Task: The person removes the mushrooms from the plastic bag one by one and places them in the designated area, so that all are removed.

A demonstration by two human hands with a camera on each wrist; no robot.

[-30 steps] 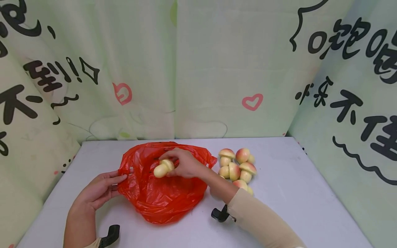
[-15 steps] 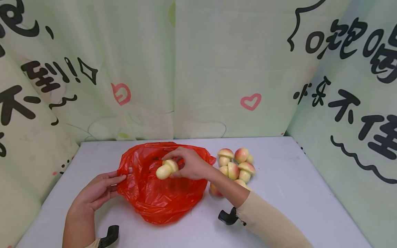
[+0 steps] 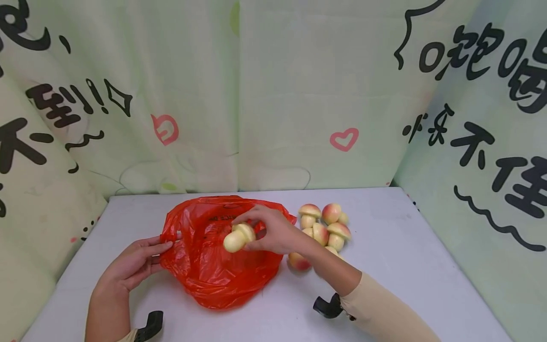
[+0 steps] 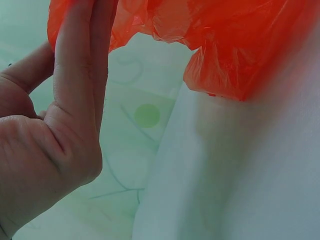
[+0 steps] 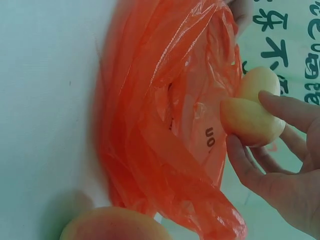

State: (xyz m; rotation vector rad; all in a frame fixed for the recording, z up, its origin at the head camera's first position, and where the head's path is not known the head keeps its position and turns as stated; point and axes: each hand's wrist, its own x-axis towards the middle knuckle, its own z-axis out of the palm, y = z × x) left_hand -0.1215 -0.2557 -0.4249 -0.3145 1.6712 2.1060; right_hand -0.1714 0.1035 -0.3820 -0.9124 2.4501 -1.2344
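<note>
A crumpled red plastic bag (image 3: 222,285) lies on the table with its mouth spread open. At its left rim, my left hand (image 3: 132,263) pinches the plastic between thumb and fingers; the left wrist view shows the fingers (image 4: 75,65) against the bag (image 4: 225,60). Over the mouth, my right hand (image 3: 273,230) grips a toy mushroom (image 3: 235,241) by its cap, the pale stem pointing left. The right wrist view shows this mushroom (image 5: 255,120) between thumb and fingertips, apart from the bag's plastic (image 5: 150,125).
Several similar mushrooms (image 3: 309,210) with yellow and reddish caps lie grouped right of the bag, some partly hidden by the right forearm. The white table (image 3: 397,266) meets printed green curtains (image 3: 290,109) behind and at both sides.
My right hand has drifted to the right over the bag, still gripping the mushroom. My left hand keeps its hold on the rim, nearly still.
</note>
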